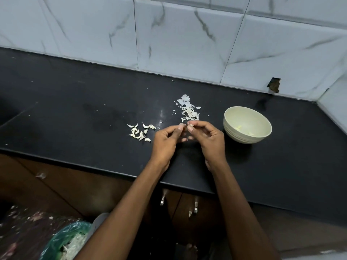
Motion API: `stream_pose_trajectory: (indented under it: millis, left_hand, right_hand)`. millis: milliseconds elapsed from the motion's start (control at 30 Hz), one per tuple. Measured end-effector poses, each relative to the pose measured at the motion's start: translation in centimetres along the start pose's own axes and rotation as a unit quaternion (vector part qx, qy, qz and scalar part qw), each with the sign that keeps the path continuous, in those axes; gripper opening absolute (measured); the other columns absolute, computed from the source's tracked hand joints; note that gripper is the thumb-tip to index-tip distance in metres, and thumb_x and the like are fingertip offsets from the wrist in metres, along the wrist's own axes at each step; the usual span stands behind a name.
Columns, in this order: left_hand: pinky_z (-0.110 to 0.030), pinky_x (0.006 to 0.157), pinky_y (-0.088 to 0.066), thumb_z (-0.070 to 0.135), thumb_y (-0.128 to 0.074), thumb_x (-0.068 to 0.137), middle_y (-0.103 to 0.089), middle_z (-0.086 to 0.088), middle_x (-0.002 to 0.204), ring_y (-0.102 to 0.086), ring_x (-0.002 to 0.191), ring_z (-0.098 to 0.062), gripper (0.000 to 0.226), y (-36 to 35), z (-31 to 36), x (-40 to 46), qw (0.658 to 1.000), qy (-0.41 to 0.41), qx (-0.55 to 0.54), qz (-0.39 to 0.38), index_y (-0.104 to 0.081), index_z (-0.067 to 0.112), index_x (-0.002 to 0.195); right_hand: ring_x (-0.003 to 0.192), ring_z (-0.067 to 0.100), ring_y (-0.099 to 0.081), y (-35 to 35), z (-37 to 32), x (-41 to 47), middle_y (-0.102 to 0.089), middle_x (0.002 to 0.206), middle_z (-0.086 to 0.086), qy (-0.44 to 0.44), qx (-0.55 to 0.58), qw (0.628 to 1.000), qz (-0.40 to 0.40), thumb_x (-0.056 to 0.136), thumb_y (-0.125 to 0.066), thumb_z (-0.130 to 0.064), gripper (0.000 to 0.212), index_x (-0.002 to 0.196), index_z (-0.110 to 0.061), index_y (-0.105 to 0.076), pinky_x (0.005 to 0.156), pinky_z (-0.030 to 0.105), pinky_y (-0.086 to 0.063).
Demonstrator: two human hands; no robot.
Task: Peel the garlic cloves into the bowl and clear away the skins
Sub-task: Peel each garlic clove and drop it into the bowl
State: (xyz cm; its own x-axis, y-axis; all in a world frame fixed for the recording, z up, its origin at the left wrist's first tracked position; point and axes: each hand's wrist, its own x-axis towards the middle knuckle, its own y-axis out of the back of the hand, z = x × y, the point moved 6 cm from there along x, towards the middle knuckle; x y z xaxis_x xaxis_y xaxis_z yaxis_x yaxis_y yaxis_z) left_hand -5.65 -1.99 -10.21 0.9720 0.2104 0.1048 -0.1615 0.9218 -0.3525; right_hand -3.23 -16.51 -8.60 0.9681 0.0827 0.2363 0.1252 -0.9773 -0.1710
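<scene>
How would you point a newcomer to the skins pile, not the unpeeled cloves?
Start at the black counter and find the cream bowl on its right. Just left of the bowl, beyond the fingertips, lies the skins pile. It is flat, papery white flakes, unlike the plump curved cloves clustered further left.

We take the bowl (247, 124) on the counter (75, 113) as landmark: the skins (188, 107) lie to its left, the unpeeled cloves (140, 131) further left, and peeled cloves (244, 130) inside it.
</scene>
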Motion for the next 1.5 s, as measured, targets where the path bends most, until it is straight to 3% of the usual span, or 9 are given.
stream_pose_trajectory:
  millis: [100,233,400,933,1100,1300,1500]
  left_hand:
    - [-0.035,0.081,-0.060,0.013,-0.069,0.099,-0.077,-0.020,0.103,-0.073,0.094,-0.025,0.021,0.51,0.20,0.20,0.999,-0.023,0.000,0.029,-0.076,0.000,0.114]
    - [-0.037,0.087,-0.059,0.010,-0.077,0.092,-0.078,-0.017,0.099,-0.073,0.092,-0.024,0.019,0.42,0.51,0.28,1.000,-0.023,0.004,0.013,-0.078,-0.002,0.107]
    - [-0.031,0.071,-0.056,0.004,-0.073,0.093,-0.075,-0.021,0.089,-0.067,0.081,-0.029,0.016,0.66,0.55,0.43,1.000,-0.007,-0.025,0.014,-0.075,-0.010,0.101]
    - [-0.033,0.081,-0.061,-0.005,-0.072,0.091,-0.077,-0.021,0.097,-0.073,0.088,-0.028,0.010,0.61,0.33,0.34,0.999,0.012,-0.047,-0.004,-0.077,-0.008,0.098]
    - [-0.035,0.080,-0.061,-0.009,-0.073,0.088,-0.077,-0.015,0.090,-0.072,0.082,-0.028,0.007,1.03,0.27,0.34,0.999,-0.002,-0.025,0.021,-0.077,-0.008,0.093]
    - [-0.023,0.065,-0.056,-0.012,-0.072,0.086,-0.076,-0.006,0.078,-0.070,0.065,-0.014,0.013,0.83,0.82,0.01,0.999,-0.008,-0.005,0.041,-0.078,-0.002,0.082]
    - [-0.023,0.067,-0.055,-0.012,-0.071,0.085,-0.075,-0.004,0.080,-0.067,0.066,-0.012,0.024,0.72,0.79,-0.01,0.999,-0.008,0.031,0.044,-0.080,0.009,0.075]
  right_hand:
    - [0.090,0.026,-0.077,-0.11,-0.15,-0.17,-0.079,0.098,0.016,-0.006,0.005,1.000,0.010,0.093,-0.074,-0.002,0.020,0.113,-0.002,-0.072,0.075,0.037,-0.064]
    - [0.078,0.027,-0.077,-0.40,-0.05,-0.36,-0.078,0.090,0.018,-0.007,-0.004,1.000,0.003,0.090,-0.076,0.001,0.029,0.117,0.003,-0.068,0.070,0.031,-0.062]
    - [0.074,0.029,-0.077,-0.38,0.08,-0.44,-0.078,0.089,0.020,-0.013,0.001,1.000,0.010,0.086,-0.079,0.002,0.021,0.105,0.005,-0.069,0.070,0.030,-0.063]
    - [0.090,0.028,-0.077,-0.07,0.07,-0.36,-0.079,0.096,0.019,-0.005,0.006,1.000,0.005,0.086,-0.079,0.003,0.019,0.105,0.004,-0.076,0.076,0.030,-0.062]
    - [0.086,0.029,-0.077,-0.22,0.27,-0.38,-0.079,0.095,0.019,-0.013,-0.003,1.000,-0.007,0.085,-0.081,0.001,0.018,0.102,0.001,-0.077,0.077,0.031,-0.063]
    - [0.080,0.028,-0.076,-0.57,0.19,-0.39,-0.079,0.093,0.020,-0.014,-0.018,0.999,-0.026,0.085,-0.080,0.001,0.016,0.101,0.002,-0.077,0.074,0.030,-0.062]
    - [0.073,0.027,-0.070,-0.48,0.62,-0.13,-0.077,0.088,0.024,-0.043,-0.029,0.998,-0.029,0.090,-0.075,0.002,0.009,0.099,0.001,-0.076,0.071,0.028,-0.060]
